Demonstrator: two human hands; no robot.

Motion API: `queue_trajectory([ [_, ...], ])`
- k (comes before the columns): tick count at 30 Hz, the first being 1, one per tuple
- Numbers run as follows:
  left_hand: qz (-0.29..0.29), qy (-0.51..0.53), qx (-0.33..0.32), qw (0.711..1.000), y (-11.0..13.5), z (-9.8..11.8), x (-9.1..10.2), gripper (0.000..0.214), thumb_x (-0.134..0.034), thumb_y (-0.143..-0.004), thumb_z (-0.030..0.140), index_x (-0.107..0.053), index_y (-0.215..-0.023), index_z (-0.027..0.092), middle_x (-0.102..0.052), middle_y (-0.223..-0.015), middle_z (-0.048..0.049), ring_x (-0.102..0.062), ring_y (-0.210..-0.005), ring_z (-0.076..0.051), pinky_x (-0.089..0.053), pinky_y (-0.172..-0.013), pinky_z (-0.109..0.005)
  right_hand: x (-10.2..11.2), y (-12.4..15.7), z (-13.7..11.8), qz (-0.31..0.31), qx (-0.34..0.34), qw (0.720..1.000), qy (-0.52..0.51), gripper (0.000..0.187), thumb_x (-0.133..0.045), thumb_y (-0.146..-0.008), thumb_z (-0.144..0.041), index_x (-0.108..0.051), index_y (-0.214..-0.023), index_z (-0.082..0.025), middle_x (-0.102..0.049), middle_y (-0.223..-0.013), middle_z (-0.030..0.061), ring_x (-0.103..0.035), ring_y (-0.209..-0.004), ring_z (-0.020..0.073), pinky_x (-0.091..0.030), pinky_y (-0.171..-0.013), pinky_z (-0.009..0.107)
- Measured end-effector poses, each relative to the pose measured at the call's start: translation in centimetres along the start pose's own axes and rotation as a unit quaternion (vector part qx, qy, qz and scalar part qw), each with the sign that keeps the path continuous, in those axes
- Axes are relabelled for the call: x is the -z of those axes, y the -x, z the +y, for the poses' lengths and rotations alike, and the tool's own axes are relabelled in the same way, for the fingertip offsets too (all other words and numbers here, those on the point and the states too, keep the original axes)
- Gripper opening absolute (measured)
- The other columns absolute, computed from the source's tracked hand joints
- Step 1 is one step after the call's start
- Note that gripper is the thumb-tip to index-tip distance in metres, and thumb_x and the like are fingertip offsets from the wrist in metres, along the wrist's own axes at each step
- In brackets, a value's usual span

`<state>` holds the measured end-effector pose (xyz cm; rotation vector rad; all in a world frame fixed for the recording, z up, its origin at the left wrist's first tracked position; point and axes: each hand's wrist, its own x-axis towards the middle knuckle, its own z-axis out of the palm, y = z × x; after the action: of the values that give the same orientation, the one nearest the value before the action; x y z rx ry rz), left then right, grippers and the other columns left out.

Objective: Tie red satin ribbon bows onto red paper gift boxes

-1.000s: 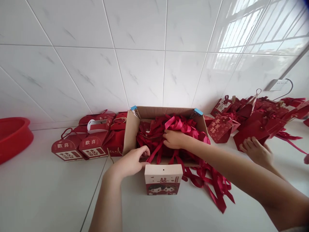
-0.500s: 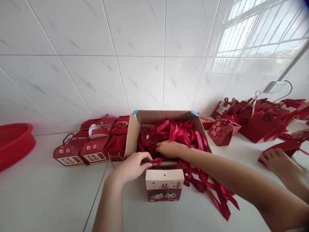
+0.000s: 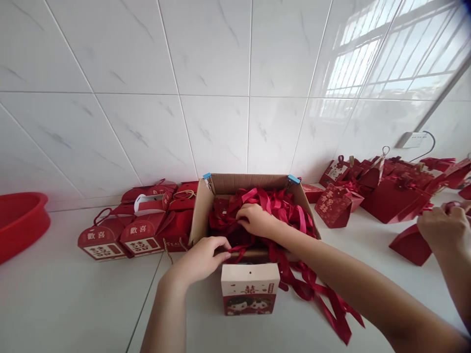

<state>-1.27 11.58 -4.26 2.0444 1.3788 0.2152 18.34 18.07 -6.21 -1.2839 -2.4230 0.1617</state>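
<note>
A cardboard box (image 3: 198, 211) full of tangled red ribbons (image 3: 274, 203) stands against the wall. At its front left edge, my left hand (image 3: 206, 255) closes thumb and fingertips on the end of a red ribbon (image 3: 239, 253). My right hand (image 3: 253, 218) is inside the box, fingers curled down among the ribbons; what lies under the fingertips is hidden. Just before the box stands a small white and red gift box (image 3: 250, 289) with two cartoon figures on its front. Ribbon ends spill over the box's front right edge onto the white surface.
Red gift boxes (image 3: 142, 233) are grouped at left, beside a red plastic basin (image 3: 24, 223). More red gift bags (image 3: 393, 196) fill the right. Another person's hand (image 3: 445, 230) works there over a red box (image 3: 410, 245). Blue-topped clips (image 3: 293, 179) grip the carton's back corners.
My right hand has lifted slightly within the ribbons, its fingers more curled. My left hand stays at the edge. The other person's hand at right has risen from the red box.
</note>
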Motion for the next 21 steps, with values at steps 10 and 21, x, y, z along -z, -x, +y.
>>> queue_trajectory([
  [10, 0.149, -0.047, -0.037, 0.987, -1.8, -0.3, -0.6, 0.034, -0.036, -0.091, 0.044, -0.066, -0.098, 0.028, -0.069, -0.102, -0.0045, -0.050, -0.117, -0.031, -0.041, -0.097, -0.045, 4.0, 5.7, 0.2, 0.473, -0.086, 0.874, -0.064, 0.010, -0.068, -0.080, -0.024, -0.077, -0.081, -0.029, -0.052, -0.134, 0.0058, -0.043, -0.127, 0.0295, -0.041, -0.102, 0.053],
  [21, 0.358, -0.043, -0.143, 0.922, 0.3, 1.2, 0.8, 0.031, -0.046, -0.090, 0.037, -0.056, -0.117, 0.023, -0.060, -0.124, -0.0082, -0.053, -0.116, -0.025, -0.042, -0.100, -0.041, 5.2, 8.6, -1.8, 0.438, -0.063, 0.794, -0.416, 0.011, -0.067, -0.081, -0.019, -0.072, -0.091, -0.021, -0.074, -0.090, 0.0044, -0.070, -0.083, 0.0177, -0.059, -0.074, 0.031],
])
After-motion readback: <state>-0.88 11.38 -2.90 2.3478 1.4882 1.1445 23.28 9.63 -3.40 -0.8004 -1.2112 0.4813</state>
